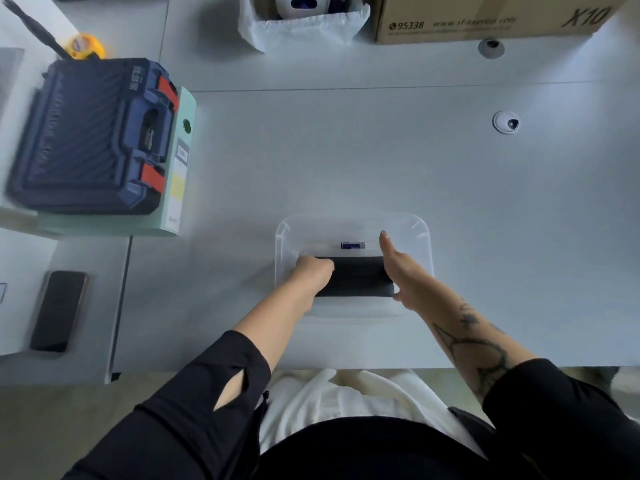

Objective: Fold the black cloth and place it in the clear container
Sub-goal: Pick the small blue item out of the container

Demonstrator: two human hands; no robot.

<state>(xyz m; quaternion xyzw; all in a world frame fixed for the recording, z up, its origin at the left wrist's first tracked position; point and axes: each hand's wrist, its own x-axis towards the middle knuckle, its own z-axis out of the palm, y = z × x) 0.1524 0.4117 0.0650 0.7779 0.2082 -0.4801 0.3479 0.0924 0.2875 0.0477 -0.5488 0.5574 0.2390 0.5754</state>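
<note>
The black cloth (356, 276) is folded into a flat rectangle and lies inside the clear container (420, 233), which stands near the table's front edge. My left hand (313, 271) is curled at the cloth's left end, fingers closed on its edge. My right hand (398, 268) rests along the cloth's right end with its fingers stretched out and the thumb by the cloth's near corner. A small blue-labelled object (352, 245) lies in the container beyond the cloth.
A blue tool case (90, 136) sits on a pale green box at the left. A dark phone (59, 310) lies at the near left. A cardboard box (485, 19) and a white-lined bin (301, 22) stand at the back.
</note>
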